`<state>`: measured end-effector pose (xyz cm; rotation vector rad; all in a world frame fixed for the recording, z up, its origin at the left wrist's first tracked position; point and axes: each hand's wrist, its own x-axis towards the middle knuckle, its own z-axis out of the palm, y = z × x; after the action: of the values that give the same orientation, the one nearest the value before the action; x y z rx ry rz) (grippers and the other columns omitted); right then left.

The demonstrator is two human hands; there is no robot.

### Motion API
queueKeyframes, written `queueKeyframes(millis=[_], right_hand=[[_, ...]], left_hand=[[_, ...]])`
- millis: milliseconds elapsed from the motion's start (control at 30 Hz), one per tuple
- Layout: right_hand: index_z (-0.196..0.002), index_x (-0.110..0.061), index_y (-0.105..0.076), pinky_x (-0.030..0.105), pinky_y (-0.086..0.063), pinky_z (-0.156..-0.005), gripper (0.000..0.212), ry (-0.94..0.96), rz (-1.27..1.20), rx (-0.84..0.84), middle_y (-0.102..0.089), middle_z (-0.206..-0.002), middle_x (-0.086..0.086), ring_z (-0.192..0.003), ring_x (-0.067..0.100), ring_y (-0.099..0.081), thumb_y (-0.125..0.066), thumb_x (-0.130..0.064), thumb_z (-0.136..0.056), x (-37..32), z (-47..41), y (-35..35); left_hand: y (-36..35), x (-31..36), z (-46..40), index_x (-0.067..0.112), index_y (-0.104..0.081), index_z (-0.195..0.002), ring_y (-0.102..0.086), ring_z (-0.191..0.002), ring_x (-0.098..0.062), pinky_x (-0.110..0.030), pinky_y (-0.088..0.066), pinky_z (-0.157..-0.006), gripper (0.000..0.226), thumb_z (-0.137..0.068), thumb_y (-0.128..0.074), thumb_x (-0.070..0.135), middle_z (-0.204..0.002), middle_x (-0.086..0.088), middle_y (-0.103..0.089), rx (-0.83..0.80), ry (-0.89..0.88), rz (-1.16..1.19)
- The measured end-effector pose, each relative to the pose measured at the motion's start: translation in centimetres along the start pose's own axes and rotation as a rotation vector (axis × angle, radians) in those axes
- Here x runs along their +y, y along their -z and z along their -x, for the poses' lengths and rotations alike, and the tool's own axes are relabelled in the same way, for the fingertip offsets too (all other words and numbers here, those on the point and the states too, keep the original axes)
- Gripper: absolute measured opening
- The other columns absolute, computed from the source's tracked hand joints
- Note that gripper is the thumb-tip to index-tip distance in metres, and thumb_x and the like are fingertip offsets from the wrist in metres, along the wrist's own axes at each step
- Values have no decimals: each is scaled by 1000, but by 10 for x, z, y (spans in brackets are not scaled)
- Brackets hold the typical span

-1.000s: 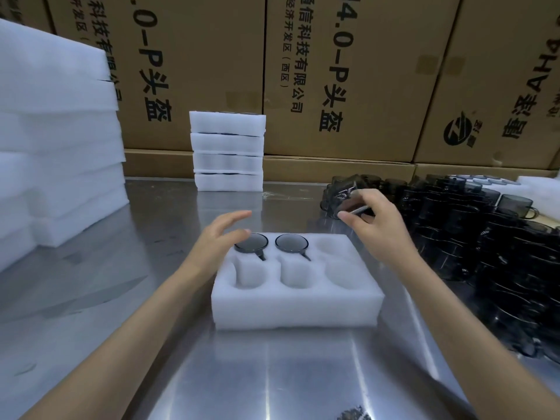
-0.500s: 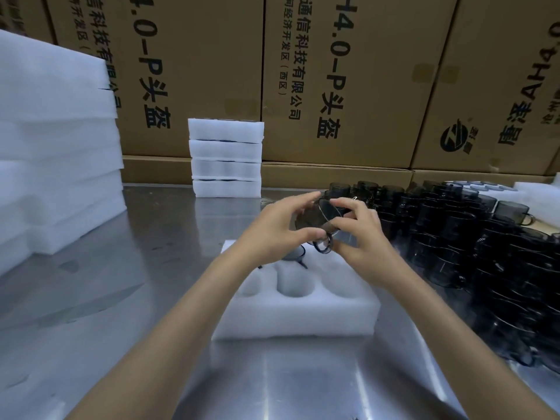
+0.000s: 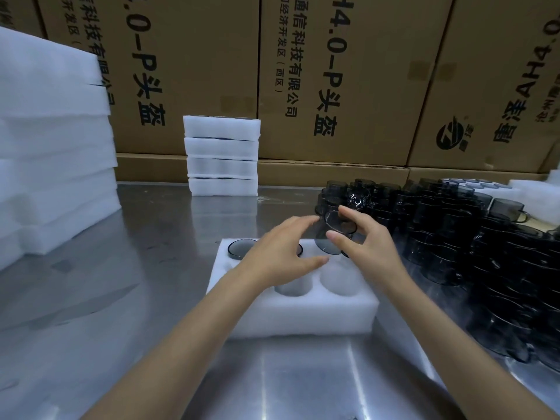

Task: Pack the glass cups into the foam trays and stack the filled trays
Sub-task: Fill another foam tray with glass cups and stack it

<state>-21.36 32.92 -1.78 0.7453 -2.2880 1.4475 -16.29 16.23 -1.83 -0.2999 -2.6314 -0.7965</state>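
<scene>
The right hand (image 3: 368,247) had a grip on a smoky grey glass cup (image 3: 335,234), fingers over its rim and thumb on its near side, holding it tilted just above the far right pocket of the white six-pocket foam tray (image 3: 291,316). The left hand (image 3: 283,253) hovered over the middle of the tray with its fingers spread and nearly straight; its fingertips reached towards the cup's left side, but whether they touched it could not be told. It had hold of nothing.

In the tray's far row, a seated grey cup (image 3: 241,248) filled the left pocket, and the rim of a second seated cup (image 3: 300,249) showed from behind the left hand in the middle pocket. The near middle and near right pockets stood open; the left forearm covered the near left one.

The tray lay on a reflective steel worktop (image 3: 145,298). Crowding its right side, just beside the tray, stood a dense mass of dark glass cups (image 3: 472,256), several layers deep. Behind the tray, well apart, a stack of four filled foam trays (image 3: 222,156) rose against a wall of brown cardboard cartons (image 3: 333,71) printed with black characters. On the left of the worktop sat a tall pile of white foam slabs (image 3: 51,153).
</scene>
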Motion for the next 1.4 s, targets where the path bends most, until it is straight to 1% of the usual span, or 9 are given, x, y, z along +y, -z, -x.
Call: queueKeyframes(millis=[100, 300, 400, 500, 700, 1000, 1267, 1333, 1400], right_hand=[[-132, -18, -55, 14, -38, -92, 56, 29, 80, -46, -57, -123, -7, -112, 6, -53, -74, -21, -80, 2, 2, -4], [-129, -24, -57, 25, -43, -92, 55, 7, 198, -78, -57, -112, -13, -107, 7, -54, -74, -36, -78, 5, 1, -4], [-131, -25, -55, 20, -38, -88, 57, 11, 220, -105, -56, -113, -14, -109, 6, -53, -71, -40, -79, 6, 0, -2], [-139, -26, -46, 23, -33, -100, 58, 6, 215, -132, -49, -133, -15, -124, 3, -43, -58, -47, -87, 7, 2, 2], [-142, -28, -40, 25, -17, -114, 42, 60, 315, -250, -34, -147, -19, -138, -3, -23, -33, -33, -101, 11, 8, 12], [-143, -33, -37, 41, -25, -114, 42, -55, 560, -470, -27, -150, -22, -140, 7, -26, -34, -32, -101, 16, 6, 15], [-116, -26, -65, 32, -40, -94, 29, -153, 119, -54, -64, -117, -10, -113, 12, -54, -43, -32, -98, 40, 3, -1], [-120, -23, -61, 33, -40, -94, 30, -206, 165, -1, -61, -124, -5, -114, 14, -53, -43, -29, -97, 55, -6, -6], [-128, -18, -54, 36, -40, -97, 34, -230, 253, 16, -53, -135, 0, -118, 18, -51, -44, -25, -97, 69, -17, -11]], left_hand=[[-1, 1, 3, 32, -45, -133, -52, -110, -10, -37, -45, -94, 50, -86, -58, 43, -127, 10, -53, -84, 37, -28], [-2, 1, 5, 26, -52, -107, -49, -91, -12, -27, -36, -70, 28, -88, -49, 47, -91, 14, -50, -126, 30, -121], [-2, -1, 6, 34, -45, -128, -49, -111, -11, -27, -40, -83, 46, -85, -54, 48, -117, 13, -54, -141, 45, -55], [1, 0, 10, 35, -24, -148, -28, -136, -2, -22, -30, -105, 71, -86, -57, 46, -151, 18, -29, -104, 9, -31], [4, 10, 14, 25, -32, -147, -12, -144, -4, -27, -11, -116, 58, -93, -49, 35, -156, 13, -21, -172, -86, -213], [0, 2, 12, 33, -43, -141, -19, -141, 1, -24, -24, -107, 51, -91, -47, 41, -149, 23, -32, -247, 47, -155], [0, 7, 14, 32, -41, -140, -30, -136, -4, -23, -27, -104, 47, -95, -45, 43, -148, 16, -35, -138, 83, -106], [1, 8, 15, 32, -58, -115, -47, -119, -12, -23, -37, -86, 24, -95, -45, 37, -124, 16, -55, -107, 88, -85], [1, 11, 15, 20, -55, -86, -49, -93, -17, -30, -39, -68, 17, -92, -45, 31, -89, 9, -56, -87, 70, -125]])
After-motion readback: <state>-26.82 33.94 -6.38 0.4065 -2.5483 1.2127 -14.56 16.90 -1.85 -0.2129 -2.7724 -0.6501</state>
